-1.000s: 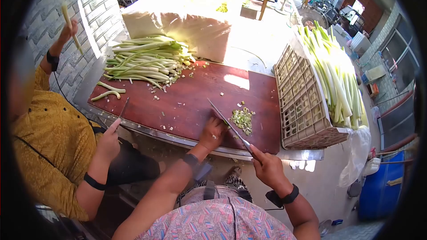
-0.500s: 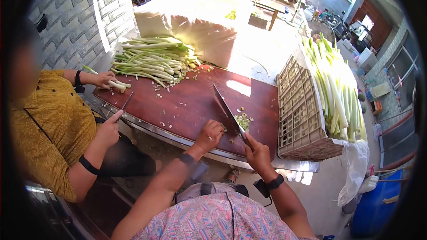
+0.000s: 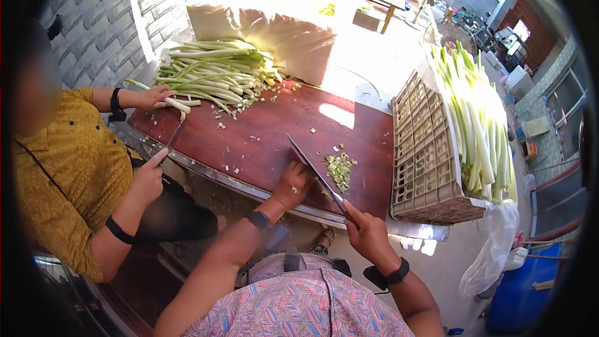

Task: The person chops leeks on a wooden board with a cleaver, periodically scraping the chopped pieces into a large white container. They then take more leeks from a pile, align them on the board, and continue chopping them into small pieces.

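Note:
My right hand (image 3: 369,237) is closed round the handle of a large knife (image 3: 315,171), whose blade points up and to the left over the red-brown table (image 3: 262,150). Close to the blade's left side, my left hand (image 3: 294,185) rests at the front edge with its fingers curled; what it holds, if anything, is hidden. Chopped green pieces (image 3: 340,170) lie in a small heap just right of the blade. At the table's far left is a pile of long green-and-white stalks (image 3: 218,75).
On the left a co-worker in a yellow shirt (image 3: 75,168) holds stalks (image 3: 178,105) and a small knife (image 3: 176,133). A plastic crate (image 3: 424,156) of stalks (image 3: 474,125) stands at the table's right end. A covered block (image 3: 262,31) is behind the table.
The knife blade has tilted lower and to the left, showing more of the chopped heap. My left hand has shifted slightly. The co-worker's stalks and small knife have moved a little.

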Action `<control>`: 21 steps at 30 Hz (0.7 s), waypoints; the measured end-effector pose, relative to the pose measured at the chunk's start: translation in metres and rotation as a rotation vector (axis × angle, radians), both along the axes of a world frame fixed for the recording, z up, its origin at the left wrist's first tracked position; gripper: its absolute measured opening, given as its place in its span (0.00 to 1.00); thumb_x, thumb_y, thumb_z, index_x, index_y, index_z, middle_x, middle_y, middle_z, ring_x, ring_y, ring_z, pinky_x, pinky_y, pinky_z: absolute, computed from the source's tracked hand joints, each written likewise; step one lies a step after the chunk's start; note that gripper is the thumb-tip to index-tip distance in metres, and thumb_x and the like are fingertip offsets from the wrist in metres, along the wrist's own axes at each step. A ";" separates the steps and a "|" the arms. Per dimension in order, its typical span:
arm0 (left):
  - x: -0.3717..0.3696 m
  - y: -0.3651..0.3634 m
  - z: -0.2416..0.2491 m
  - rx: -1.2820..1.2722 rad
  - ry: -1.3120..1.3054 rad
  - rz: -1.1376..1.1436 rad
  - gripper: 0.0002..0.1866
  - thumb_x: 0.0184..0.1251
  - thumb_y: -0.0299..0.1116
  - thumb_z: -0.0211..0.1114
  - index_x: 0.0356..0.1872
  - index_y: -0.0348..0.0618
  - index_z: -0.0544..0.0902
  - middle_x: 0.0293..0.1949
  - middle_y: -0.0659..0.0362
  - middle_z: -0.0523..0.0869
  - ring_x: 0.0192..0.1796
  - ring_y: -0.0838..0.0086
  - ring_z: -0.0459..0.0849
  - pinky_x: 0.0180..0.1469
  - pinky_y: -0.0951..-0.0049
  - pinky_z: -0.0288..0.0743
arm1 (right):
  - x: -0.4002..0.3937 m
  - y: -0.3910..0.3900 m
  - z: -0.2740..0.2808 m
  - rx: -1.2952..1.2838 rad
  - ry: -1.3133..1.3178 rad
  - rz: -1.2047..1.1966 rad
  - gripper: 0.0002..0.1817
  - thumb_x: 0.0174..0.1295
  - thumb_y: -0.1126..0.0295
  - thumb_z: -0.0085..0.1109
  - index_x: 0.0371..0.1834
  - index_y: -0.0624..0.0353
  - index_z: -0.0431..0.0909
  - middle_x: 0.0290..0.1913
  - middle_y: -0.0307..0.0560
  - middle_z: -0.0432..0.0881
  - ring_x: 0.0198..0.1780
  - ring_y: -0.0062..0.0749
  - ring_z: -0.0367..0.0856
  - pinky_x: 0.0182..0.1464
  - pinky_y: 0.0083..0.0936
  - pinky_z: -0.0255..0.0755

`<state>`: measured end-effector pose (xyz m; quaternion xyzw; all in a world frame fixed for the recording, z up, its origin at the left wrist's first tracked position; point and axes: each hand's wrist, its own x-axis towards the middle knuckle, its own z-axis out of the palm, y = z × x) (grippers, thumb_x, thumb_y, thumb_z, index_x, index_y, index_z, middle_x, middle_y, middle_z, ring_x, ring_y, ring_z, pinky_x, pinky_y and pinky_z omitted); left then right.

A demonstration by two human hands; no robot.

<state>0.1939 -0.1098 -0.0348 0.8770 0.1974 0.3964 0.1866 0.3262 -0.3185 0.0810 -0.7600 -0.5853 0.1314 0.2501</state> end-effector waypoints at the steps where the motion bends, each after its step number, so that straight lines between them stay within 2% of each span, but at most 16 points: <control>1: -0.001 -0.001 0.001 -0.003 0.000 0.006 0.03 0.54 0.26 0.65 0.31 0.42 0.82 0.39 0.52 0.81 0.44 0.54 0.77 0.46 0.59 0.75 | -0.001 0.007 -0.001 -0.028 -0.022 0.004 0.26 0.59 0.72 0.64 0.63 0.47 0.77 0.29 0.57 0.82 0.31 0.55 0.82 0.34 0.43 0.74; 5: -0.003 -0.002 0.003 -0.002 0.073 0.021 0.04 0.52 0.25 0.66 0.30 0.40 0.81 0.38 0.51 0.80 0.44 0.54 0.77 0.47 0.60 0.75 | 0.002 0.036 -0.029 0.054 0.025 0.005 0.26 0.60 0.72 0.63 0.64 0.48 0.77 0.31 0.59 0.82 0.33 0.56 0.82 0.35 0.44 0.75; 7: -0.003 -0.002 0.006 -0.009 0.084 0.025 0.05 0.52 0.24 0.66 0.30 0.40 0.81 0.37 0.51 0.79 0.44 0.54 0.77 0.47 0.60 0.75 | 0.001 0.045 -0.037 0.099 0.064 -0.038 0.26 0.60 0.73 0.63 0.64 0.50 0.76 0.33 0.61 0.83 0.35 0.57 0.83 0.36 0.41 0.76; 10: -0.001 -0.002 0.010 -0.029 -0.024 -0.027 0.05 0.52 0.24 0.66 0.30 0.39 0.81 0.37 0.51 0.79 0.44 0.54 0.77 0.48 0.60 0.75 | 0.006 0.046 -0.044 0.183 0.119 -0.077 0.26 0.60 0.74 0.63 0.64 0.50 0.76 0.33 0.61 0.83 0.35 0.56 0.84 0.36 0.36 0.76; 13: -0.001 -0.003 0.008 -0.061 -0.032 -0.015 0.05 0.51 0.23 0.65 0.30 0.39 0.80 0.37 0.51 0.79 0.45 0.54 0.77 0.48 0.60 0.75 | 0.009 0.026 -0.032 0.177 0.166 -0.085 0.27 0.59 0.76 0.63 0.64 0.50 0.77 0.33 0.60 0.84 0.35 0.53 0.85 0.35 0.33 0.76; 18: -0.002 0.000 0.000 -0.027 -0.019 0.007 0.07 0.51 0.23 0.64 0.32 0.39 0.81 0.38 0.51 0.80 0.45 0.53 0.78 0.47 0.59 0.76 | 0.003 -0.005 0.003 0.039 0.099 -0.028 0.26 0.59 0.75 0.64 0.64 0.51 0.77 0.33 0.59 0.84 0.33 0.51 0.85 0.36 0.34 0.76; 21: -0.003 -0.001 0.008 -0.011 -0.033 -0.010 0.07 0.50 0.23 0.64 0.32 0.40 0.81 0.38 0.51 0.80 0.44 0.53 0.78 0.46 0.59 0.76 | 0.002 -0.008 0.006 -0.005 0.060 -0.006 0.26 0.59 0.74 0.64 0.64 0.51 0.76 0.33 0.59 0.84 0.33 0.52 0.85 0.36 0.35 0.76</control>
